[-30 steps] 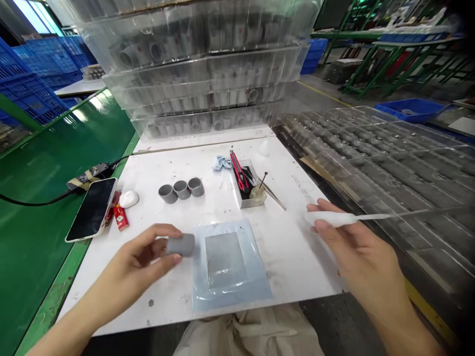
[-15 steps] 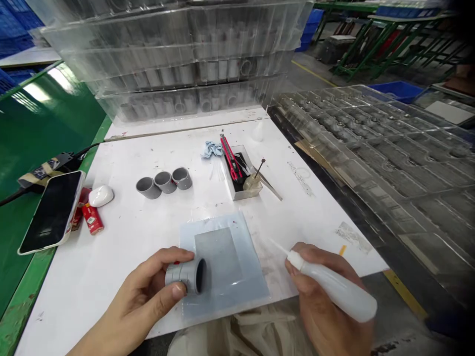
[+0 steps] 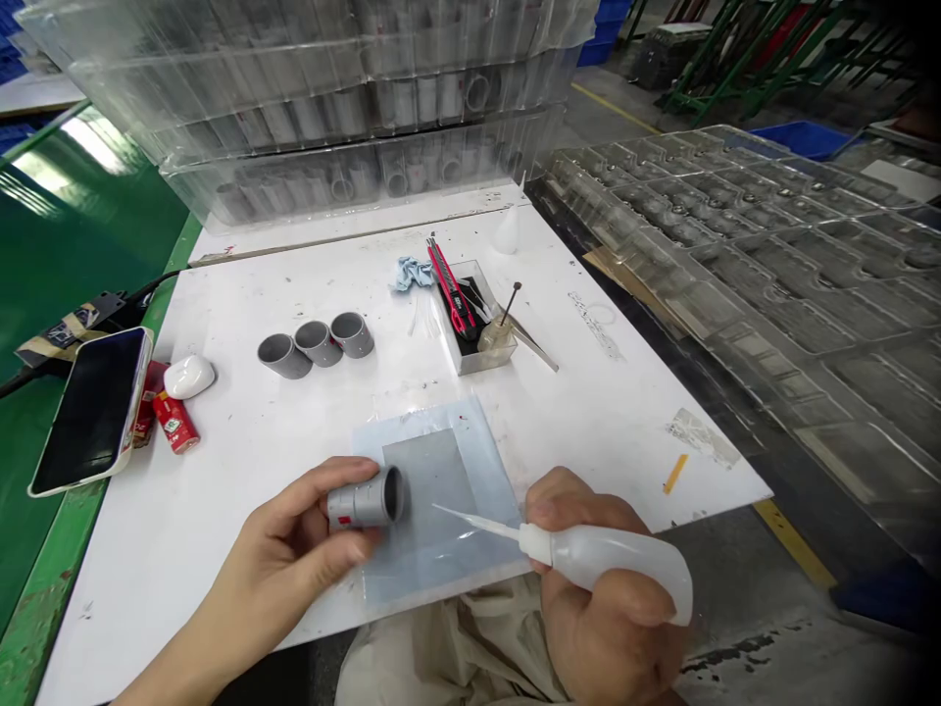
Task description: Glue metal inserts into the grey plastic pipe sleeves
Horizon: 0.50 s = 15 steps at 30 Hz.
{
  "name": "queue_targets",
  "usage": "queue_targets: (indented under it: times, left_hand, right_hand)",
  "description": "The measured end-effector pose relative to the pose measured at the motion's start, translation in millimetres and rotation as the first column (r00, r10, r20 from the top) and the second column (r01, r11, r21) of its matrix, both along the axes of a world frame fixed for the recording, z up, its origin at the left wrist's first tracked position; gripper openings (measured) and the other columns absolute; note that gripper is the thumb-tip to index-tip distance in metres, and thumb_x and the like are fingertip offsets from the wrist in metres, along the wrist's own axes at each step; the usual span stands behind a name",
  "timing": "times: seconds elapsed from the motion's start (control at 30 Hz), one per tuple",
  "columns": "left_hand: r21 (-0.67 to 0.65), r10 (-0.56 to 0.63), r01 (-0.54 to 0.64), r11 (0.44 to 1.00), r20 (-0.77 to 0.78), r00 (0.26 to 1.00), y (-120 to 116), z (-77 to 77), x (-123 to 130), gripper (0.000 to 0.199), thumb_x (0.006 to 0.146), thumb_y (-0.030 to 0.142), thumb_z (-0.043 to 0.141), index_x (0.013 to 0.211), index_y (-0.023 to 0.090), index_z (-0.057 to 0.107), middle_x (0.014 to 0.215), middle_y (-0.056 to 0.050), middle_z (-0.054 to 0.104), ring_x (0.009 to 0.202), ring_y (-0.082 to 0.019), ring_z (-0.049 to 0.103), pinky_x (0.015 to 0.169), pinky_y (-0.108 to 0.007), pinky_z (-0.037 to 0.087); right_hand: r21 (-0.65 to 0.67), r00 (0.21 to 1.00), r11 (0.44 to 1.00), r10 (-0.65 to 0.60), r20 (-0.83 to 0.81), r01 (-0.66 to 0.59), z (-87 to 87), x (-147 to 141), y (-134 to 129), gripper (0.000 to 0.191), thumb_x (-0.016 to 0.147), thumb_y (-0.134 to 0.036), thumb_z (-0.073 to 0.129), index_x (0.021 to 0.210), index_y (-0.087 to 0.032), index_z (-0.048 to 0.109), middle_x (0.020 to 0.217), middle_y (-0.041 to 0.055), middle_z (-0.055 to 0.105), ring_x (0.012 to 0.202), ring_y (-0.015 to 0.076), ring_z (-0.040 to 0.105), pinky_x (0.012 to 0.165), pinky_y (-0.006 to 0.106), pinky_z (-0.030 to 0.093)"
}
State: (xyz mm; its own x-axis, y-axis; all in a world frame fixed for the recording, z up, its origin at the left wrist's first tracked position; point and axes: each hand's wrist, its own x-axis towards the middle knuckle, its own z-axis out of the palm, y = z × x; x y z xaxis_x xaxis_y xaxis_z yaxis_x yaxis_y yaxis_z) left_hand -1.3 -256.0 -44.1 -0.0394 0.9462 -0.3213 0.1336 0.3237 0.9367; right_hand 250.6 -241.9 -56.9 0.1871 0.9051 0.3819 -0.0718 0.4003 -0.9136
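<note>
My left hand (image 3: 283,549) grips a short grey plastic pipe sleeve (image 3: 366,497), its open end facing right. My right hand (image 3: 599,598) holds a translucent squeeze bottle (image 3: 603,559) with a long thin nozzle. The nozzle tip points left, a little below the sleeve and apart from it. Beneath both hands lies a pale blue plastic sheet (image 3: 371,441) with a grey square (image 3: 426,471) on it. Three similar grey rings (image 3: 318,343) stand on the white table (image 3: 610,412), beyond my left hand.
A small tray (image 3: 477,358) holds a red utility knife (image 3: 450,289) and a small glass bottle (image 3: 496,335). A phone (image 3: 92,412) lies at the left edge. Stacked transparent trays of grey parts (image 3: 294,118) stand behind the table; another transparent tray (image 3: 771,275) lies right.
My right hand has come in from the right, turning the bottle so its nozzle points left near the sleeve. My left hand has turned the sleeve to show its open end.
</note>
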Motion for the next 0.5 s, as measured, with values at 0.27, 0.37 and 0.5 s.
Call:
queue_targets:
  times: [0.27, 0.37, 0.5]
  left_hand:
    - [-0.012, 0.020, -0.020, 1.000, -0.008, 1.000, -4.7, 6.4, 11.5, 0.049, 0.089, 0.050, 0.091, 0.133, 0.038, 0.076, 0.109, -0.001, 0.078, 0.079, -0.015, 0.066, 0.071, -0.023, 0.056]
    - [-0.015, -0.008, 0.008, 1.000, -0.037, 0.999, -5.1, 8.2, 12.5, 0.039, 0.091, 0.054, 0.089, 0.123, 0.034, 0.080, 0.104, -0.001, 0.077, 0.078, -0.015, 0.064, 0.071, -0.024, 0.054]
    - [-0.010, -0.053, 0.052, 0.999, -0.088, 0.995, -1.5, 9.8, 10.3, 0.041, 0.093, 0.058, 0.084, 0.124, 0.031, 0.082, 0.128, -0.006, 0.076, 0.087, -0.020, 0.069, 0.075, -0.029, 0.056]
  right_hand:
    - [-0.041, 0.999, 0.999, -0.034, -0.024, 0.033, -12.0, -0.3, -5.5, 0.028, 0.109, -0.042, 0.056, 0.105, -0.025, 0.077, 0.080, 0.0025, 0.063, 0.059, 0.0170, 0.056, 0.049, 0.031, 0.045]
    - [-0.049, 0.999, 0.999, -0.009, -0.036, 0.007, -15.2, 1.6, -9.6, 0.029, 0.111, -0.039, 0.051, 0.108, -0.026, 0.077, 0.084, 0.0028, 0.062, 0.059, 0.0160, 0.052, 0.050, 0.031, 0.042]
    - [-0.004, 1.000, 1.000, 0.005, 0.023, -0.005, -18.4, 2.3, -12.7, 0.024, 0.110, -0.035, 0.054, 0.115, -0.027, 0.076, 0.089, 0.0050, 0.065, 0.065, 0.0195, 0.057, 0.055, 0.035, 0.048]
